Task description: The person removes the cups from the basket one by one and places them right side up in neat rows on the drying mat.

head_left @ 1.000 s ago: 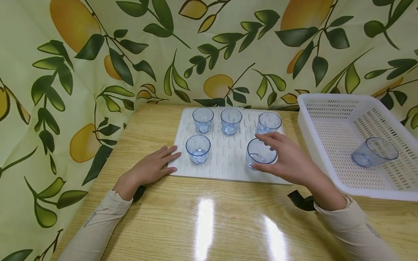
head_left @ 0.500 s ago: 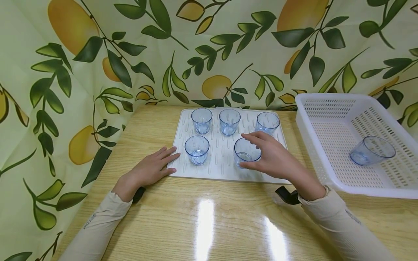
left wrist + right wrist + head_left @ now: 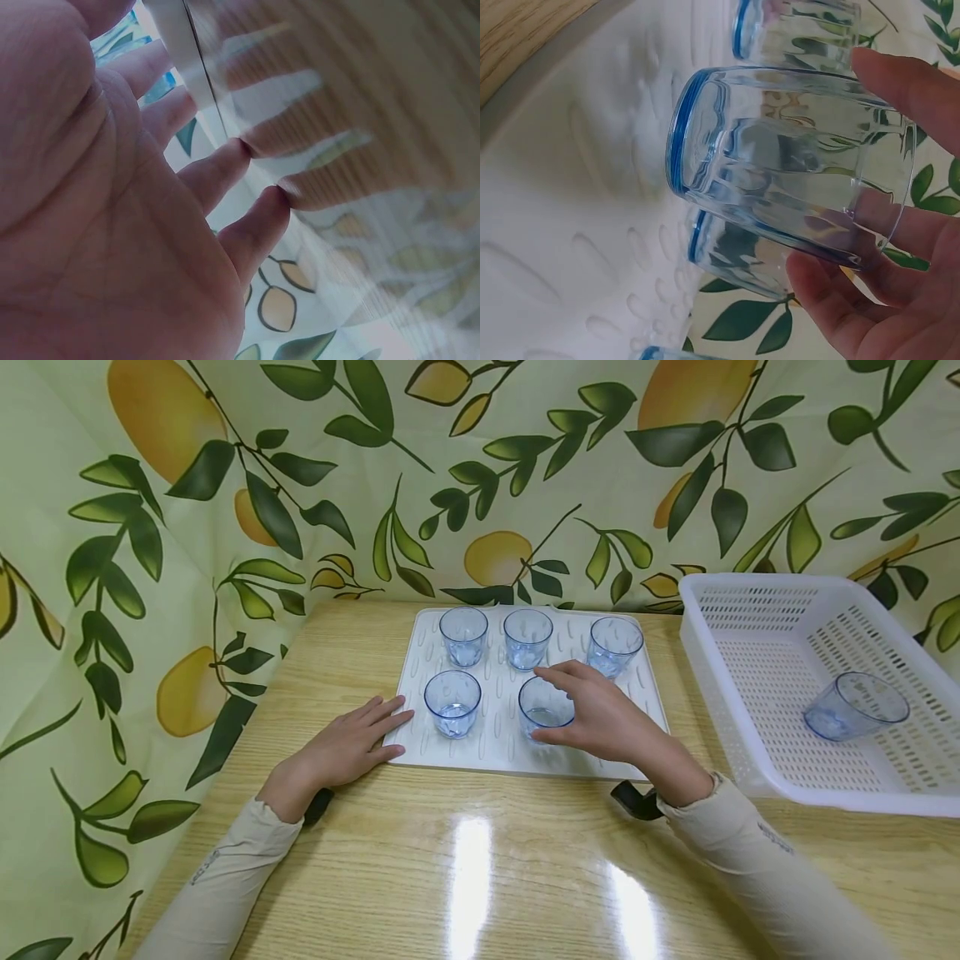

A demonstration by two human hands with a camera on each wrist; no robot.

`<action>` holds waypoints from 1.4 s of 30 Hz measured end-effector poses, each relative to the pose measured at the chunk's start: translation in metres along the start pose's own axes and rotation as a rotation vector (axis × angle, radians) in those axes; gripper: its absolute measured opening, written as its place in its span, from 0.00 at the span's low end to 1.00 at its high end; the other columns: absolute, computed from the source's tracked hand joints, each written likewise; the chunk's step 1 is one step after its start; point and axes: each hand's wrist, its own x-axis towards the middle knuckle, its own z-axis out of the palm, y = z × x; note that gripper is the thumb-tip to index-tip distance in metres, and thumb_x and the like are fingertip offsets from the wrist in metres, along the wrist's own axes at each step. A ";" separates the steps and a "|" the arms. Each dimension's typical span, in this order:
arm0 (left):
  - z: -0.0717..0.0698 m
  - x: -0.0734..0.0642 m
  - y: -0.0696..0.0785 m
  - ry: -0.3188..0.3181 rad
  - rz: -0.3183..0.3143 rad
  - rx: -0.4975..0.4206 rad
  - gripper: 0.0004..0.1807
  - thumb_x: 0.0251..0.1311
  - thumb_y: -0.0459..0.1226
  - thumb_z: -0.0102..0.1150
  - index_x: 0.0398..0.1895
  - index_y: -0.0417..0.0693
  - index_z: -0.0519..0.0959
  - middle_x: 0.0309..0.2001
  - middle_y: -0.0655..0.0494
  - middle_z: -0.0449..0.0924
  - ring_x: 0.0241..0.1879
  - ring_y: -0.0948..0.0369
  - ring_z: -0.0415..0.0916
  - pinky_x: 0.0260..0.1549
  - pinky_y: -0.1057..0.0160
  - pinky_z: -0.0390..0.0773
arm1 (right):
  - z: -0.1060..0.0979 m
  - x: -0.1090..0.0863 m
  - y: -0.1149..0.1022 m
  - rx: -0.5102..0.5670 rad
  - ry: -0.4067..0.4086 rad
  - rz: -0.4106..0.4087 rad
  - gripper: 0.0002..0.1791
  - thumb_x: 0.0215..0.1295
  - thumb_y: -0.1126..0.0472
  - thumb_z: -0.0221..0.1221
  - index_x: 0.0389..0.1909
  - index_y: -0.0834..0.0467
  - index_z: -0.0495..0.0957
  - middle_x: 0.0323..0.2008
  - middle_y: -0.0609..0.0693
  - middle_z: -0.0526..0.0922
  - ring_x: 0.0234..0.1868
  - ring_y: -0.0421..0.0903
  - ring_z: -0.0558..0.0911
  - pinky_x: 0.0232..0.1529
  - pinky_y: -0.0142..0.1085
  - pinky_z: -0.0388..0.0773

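Note:
A clear blue-tinted glass (image 3: 542, 703) stands upright over the front middle of the white ribbed mat (image 3: 501, 752). My right hand (image 3: 600, 714) grips it near the rim, thumb on one side and fingers on the other. In the right wrist view, the held glass (image 3: 787, 165) has its thick blue base close to the mat; whether it touches I cannot tell. My left hand (image 3: 341, 747) lies with fingers spread, fingertips at the mat's left edge. Just to their right stands another glass (image 3: 453, 706). The left wrist view shows the palm (image 3: 112, 210) and straight fingers.
Three more glasses stand along the back of the mat: a left one (image 3: 463, 637), a middle one (image 3: 528, 639) and a right one (image 3: 614, 645). To the right, a white perforated basket (image 3: 720, 693) holds a tilted glass (image 3: 855, 706). Wooden table (image 3: 390, 852) extends in front.
My right hand has moved left across the front of the mat with the glass, from below the back right glass towards the front left one. The left hand has stayed in place.

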 end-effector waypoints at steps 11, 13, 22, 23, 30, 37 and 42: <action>-0.001 0.001 0.002 -0.010 -0.004 -0.002 0.33 0.73 0.51 0.49 0.77 0.54 0.60 0.79 0.48 0.53 0.78 0.40 0.47 0.70 0.34 0.56 | 0.008 0.013 -0.004 -0.018 -0.040 -0.007 0.49 0.50 0.48 0.76 0.73 0.55 0.66 0.68 0.59 0.70 0.68 0.59 0.70 0.64 0.56 0.72; -0.002 0.001 0.002 -0.010 -0.004 -0.002 0.33 0.73 0.51 0.49 0.77 0.54 0.59 0.79 0.48 0.53 0.78 0.40 0.46 0.70 0.34 0.56 | 0.008 0.014 -0.005 -0.019 -0.041 -0.005 0.49 0.50 0.48 0.76 0.73 0.55 0.66 0.68 0.60 0.70 0.68 0.60 0.71 0.64 0.56 0.72; -0.003 0.000 0.002 -0.018 -0.017 -0.003 0.33 0.73 0.52 0.49 0.78 0.54 0.59 0.79 0.49 0.52 0.79 0.41 0.46 0.71 0.34 0.55 | 0.009 0.019 -0.006 -0.031 -0.039 -0.014 0.48 0.51 0.46 0.75 0.72 0.55 0.67 0.67 0.60 0.70 0.67 0.59 0.72 0.64 0.55 0.73; -0.002 0.000 0.002 -0.020 -0.021 -0.004 0.33 0.73 0.52 0.49 0.78 0.54 0.59 0.80 0.49 0.52 0.79 0.41 0.45 0.71 0.34 0.55 | 0.010 0.019 -0.006 -0.033 -0.038 -0.012 0.48 0.51 0.46 0.75 0.72 0.55 0.67 0.67 0.60 0.71 0.67 0.59 0.72 0.63 0.55 0.73; -0.001 0.000 0.002 -0.013 -0.022 -0.009 0.33 0.73 0.52 0.49 0.78 0.55 0.59 0.80 0.50 0.52 0.79 0.41 0.45 0.70 0.33 0.55 | 0.012 0.022 -0.006 -0.025 -0.048 0.002 0.48 0.51 0.46 0.75 0.73 0.54 0.66 0.69 0.60 0.69 0.69 0.59 0.70 0.65 0.56 0.72; 0.000 0.000 0.002 -0.014 -0.020 -0.017 0.34 0.73 0.52 0.49 0.78 0.55 0.58 0.80 0.50 0.51 0.79 0.41 0.45 0.71 0.34 0.55 | 0.011 0.021 -0.006 -0.021 -0.055 0.012 0.49 0.51 0.45 0.74 0.73 0.53 0.65 0.70 0.60 0.67 0.70 0.60 0.68 0.66 0.57 0.71; 0.000 0.001 0.001 -0.015 -0.026 -0.014 0.33 0.73 0.52 0.49 0.78 0.55 0.58 0.80 0.50 0.51 0.79 0.42 0.45 0.71 0.33 0.54 | 0.011 0.020 -0.004 -0.011 -0.056 0.008 0.50 0.51 0.46 0.75 0.74 0.53 0.64 0.70 0.60 0.67 0.70 0.60 0.69 0.66 0.57 0.71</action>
